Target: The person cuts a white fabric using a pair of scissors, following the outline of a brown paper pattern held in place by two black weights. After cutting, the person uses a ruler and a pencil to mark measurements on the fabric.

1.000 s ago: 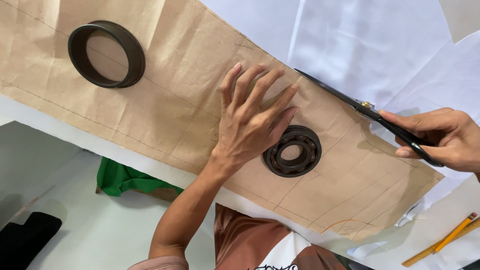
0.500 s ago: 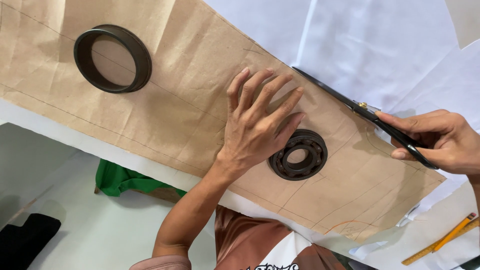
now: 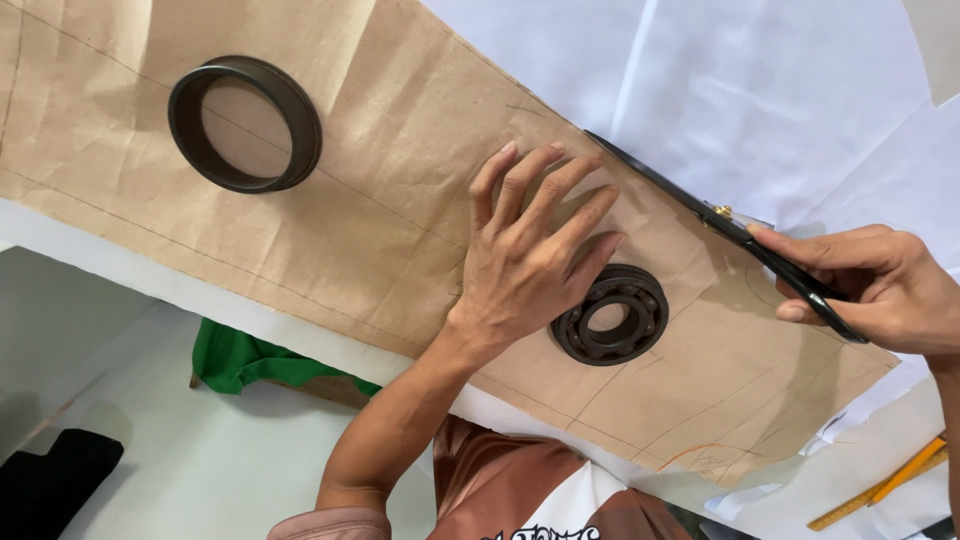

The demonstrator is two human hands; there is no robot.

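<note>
The left hand (image 3: 525, 265) lies flat with fingers spread at mid-frame, pinning the brown paper pattern (image 3: 400, 200) to the white cloth (image 3: 780, 90) so it cannot shift. At the right edge, the right hand (image 3: 880, 290) grips black scissors (image 3: 700, 215) cutting along the pattern's upper edge. A bearing (image 3: 612, 315) and a dark ring (image 3: 245, 123) weigh the paper down.

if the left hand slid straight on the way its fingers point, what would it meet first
Probably the black scissors along the far edge of the brown paper. The left hand lies flat, and only bare paper shows before the blades.
</note>
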